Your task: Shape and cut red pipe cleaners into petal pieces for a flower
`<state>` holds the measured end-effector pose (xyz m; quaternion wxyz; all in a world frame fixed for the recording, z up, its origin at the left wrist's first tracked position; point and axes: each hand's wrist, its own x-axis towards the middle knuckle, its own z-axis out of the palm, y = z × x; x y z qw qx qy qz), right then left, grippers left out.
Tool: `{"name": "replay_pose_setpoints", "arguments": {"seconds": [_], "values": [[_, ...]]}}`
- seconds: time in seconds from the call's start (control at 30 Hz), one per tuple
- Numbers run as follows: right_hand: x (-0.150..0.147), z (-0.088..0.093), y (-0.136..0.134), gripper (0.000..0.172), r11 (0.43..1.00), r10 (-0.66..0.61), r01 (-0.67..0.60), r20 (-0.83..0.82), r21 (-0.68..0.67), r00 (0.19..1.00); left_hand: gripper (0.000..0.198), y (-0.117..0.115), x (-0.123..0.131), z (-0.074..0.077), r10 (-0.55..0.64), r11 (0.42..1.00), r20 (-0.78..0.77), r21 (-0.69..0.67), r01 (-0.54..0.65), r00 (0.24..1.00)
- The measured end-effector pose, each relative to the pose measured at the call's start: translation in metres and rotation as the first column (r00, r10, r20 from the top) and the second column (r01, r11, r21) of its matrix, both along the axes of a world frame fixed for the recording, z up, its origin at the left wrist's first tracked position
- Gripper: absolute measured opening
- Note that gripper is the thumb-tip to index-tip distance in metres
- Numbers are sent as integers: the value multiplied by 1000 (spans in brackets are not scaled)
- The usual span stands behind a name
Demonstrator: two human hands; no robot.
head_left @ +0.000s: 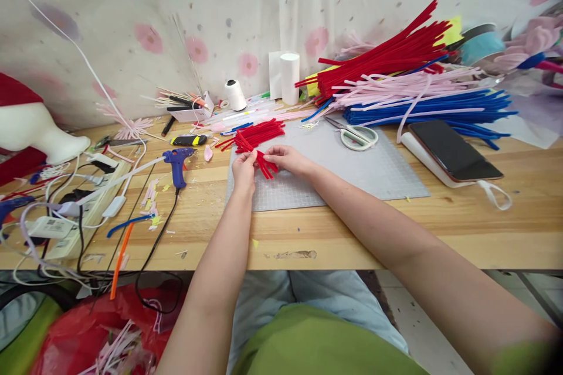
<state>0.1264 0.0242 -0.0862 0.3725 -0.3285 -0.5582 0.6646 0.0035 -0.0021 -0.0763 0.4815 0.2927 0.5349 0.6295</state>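
Observation:
Several short red pipe cleaners (266, 167) are gathered between my two hands, low over the grey cutting mat (308, 187). My left hand (244, 171) pinches them from the left, thumb and fingers pressed together. From the right, my right hand (285, 159) closes its fingertips on the same red strands; how exactly the strands cross there is too small to tell. Just beyond my hands lies a pile of cut red pipe cleaners (259, 133) on the mat's far left corner. Scissors with pale green handles (359, 137) rest on the mat to the right.
A blue glue gun (176, 165) with a trailing cable and a yellow-black cutter (188, 140) lie left. Long red (387, 58), pink and blue pipe cleaner bundles (422, 108) heap up back right, near a phone (455, 149). Cables crowd a power strip (88, 211) at far left.

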Motion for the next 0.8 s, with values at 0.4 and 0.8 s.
{"name": "replay_pose_setpoints", "arguments": {"seconds": [0.4, 0.8], "values": [[4, 8, 1, 19, 1000, 9, -8, 43, -23, 999, 37, -3, 0, 5, -136, 989, 130, -41, 142, 982], [1, 10, -7, 19, 991, 38, -31, 52, -127, 998, 31, 1, 6, -3, 62, 997, 62, 32, -64, 996]]}}
